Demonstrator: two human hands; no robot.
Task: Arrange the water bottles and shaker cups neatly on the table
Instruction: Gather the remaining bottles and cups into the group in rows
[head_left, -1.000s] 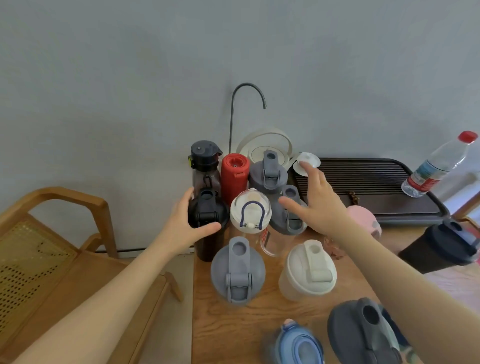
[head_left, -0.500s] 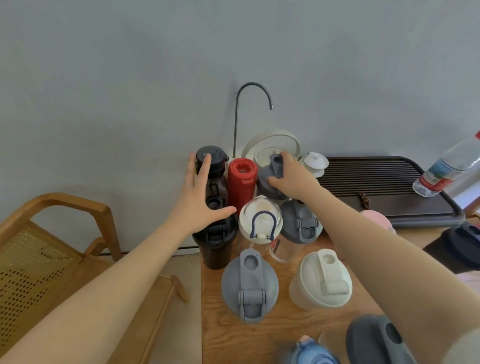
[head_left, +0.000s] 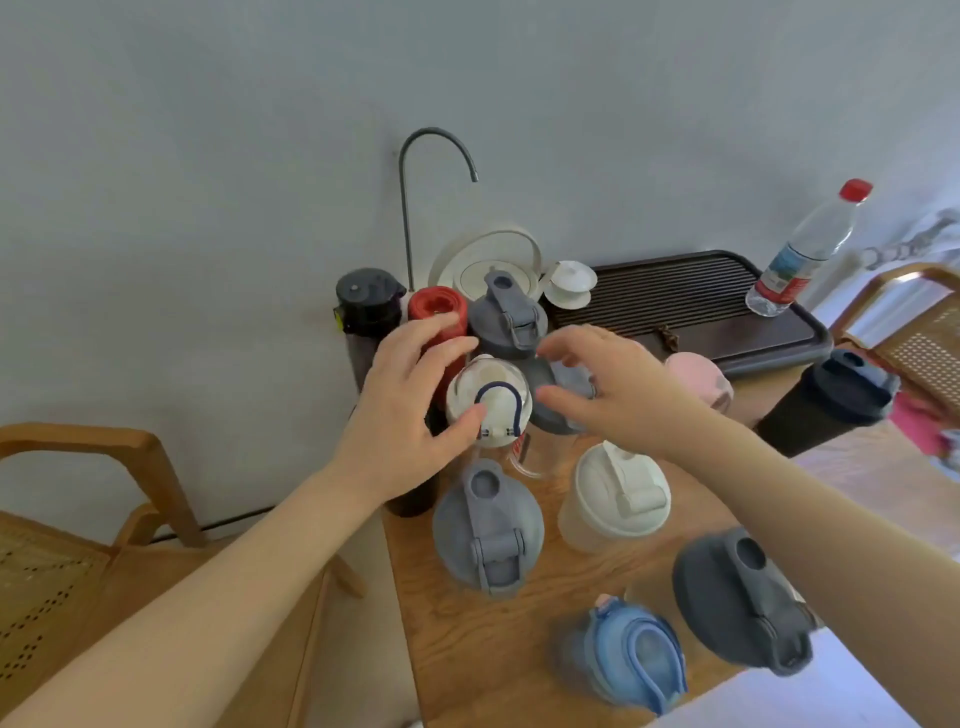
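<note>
Bottles and shaker cups stand in rows at the left end of the wooden table (head_left: 467, 670). My left hand (head_left: 405, 415) curls round the clear bottle (head_left: 493, 400) with the white lid and navy loop; the thumb and fingertips touch its rim. My right hand (head_left: 613, 395) hovers open just right of it, over a grey-lidded shaker (head_left: 556, 415). Behind stand a black bottle (head_left: 366, 301), a red bottle (head_left: 434, 306) and a grey shaker (head_left: 506, 317). In front are a grey shaker (head_left: 488, 525), a white shaker (head_left: 615, 499), a dark grey shaker (head_left: 743, 608) and a blue bottle (head_left: 628, 654).
A dark tea tray (head_left: 727, 312) at the back right carries a plastic water bottle (head_left: 805, 249). A pink cup (head_left: 698, 379) and a dark shaker (head_left: 831, 405) stand right. A kettle (head_left: 488, 260), lidded cup (head_left: 569, 283) and faucet (head_left: 410, 197) are by the wall. Wooden chairs (head_left: 78, 519) flank the table.
My left hand has come back from the rear black bottle to the clear bottle. My right hand has left the rear grey shaker's lid and drawn back beside the clear bottle.
</note>
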